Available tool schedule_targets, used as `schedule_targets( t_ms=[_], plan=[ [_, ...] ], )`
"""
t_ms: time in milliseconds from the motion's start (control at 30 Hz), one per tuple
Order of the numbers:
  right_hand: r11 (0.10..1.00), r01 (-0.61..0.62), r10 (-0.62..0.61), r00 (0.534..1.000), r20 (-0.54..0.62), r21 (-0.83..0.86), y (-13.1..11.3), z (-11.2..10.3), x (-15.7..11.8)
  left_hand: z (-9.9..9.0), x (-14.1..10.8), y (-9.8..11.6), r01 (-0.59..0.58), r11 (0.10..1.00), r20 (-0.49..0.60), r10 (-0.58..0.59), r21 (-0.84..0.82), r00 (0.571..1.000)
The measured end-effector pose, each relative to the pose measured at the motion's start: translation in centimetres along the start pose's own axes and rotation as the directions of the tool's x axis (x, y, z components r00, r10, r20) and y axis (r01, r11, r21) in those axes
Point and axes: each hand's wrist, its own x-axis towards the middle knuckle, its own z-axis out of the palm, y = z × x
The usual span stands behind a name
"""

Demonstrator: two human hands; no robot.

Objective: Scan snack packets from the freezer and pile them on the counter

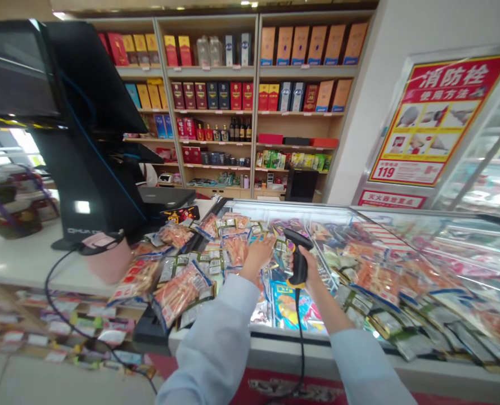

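Two hands are over snack packets (235, 250): the left hand (257, 253) lies open on them, the right hand (312, 271) grips a barcode scanner (299, 264).

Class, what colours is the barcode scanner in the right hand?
Scanner: black with a yellow band at its base, head view.

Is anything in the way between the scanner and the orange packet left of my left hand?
Yes: your left hand lies between that orange snack packet and the black barcode scanner in your right hand.
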Motion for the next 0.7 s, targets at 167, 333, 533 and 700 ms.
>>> schedule_targets(
  t_ms=[167, 333, 533, 700],
  plan=[
    [0.999, -0.031, 0.031, 0.999, -0.007, -0.006, -0.3, 0.1, -0.1, 0.0, -0.4, 0.2, 0.057, 0.998, 0.016, -0.058, 0.032, 0.998],
    [1.0, -0.026, 0.026, 1.0, 0.007, -0.002, -0.6, 0.4, -0.3, -0.7, -0.4, 0.2, 0.111, 0.99, -0.039, -0.108, 0.087, 0.993],
    [1.0, -0.021, 0.021, 1.0, 0.011, 0.015, -0.7, 0.4, -0.2, -2.0, 0.1, 0.7, 0.147, 0.97, -0.125, -0.125, 0.195, 0.984],
    [1.0, -0.025, 0.025, 1.0, 0.004, 0.009, -0.7, 0.0, -0.2, -1.6, -0.4, 0.7, 0.238, 0.947, -0.118, -0.217, 0.214, 0.969]
  ],
)
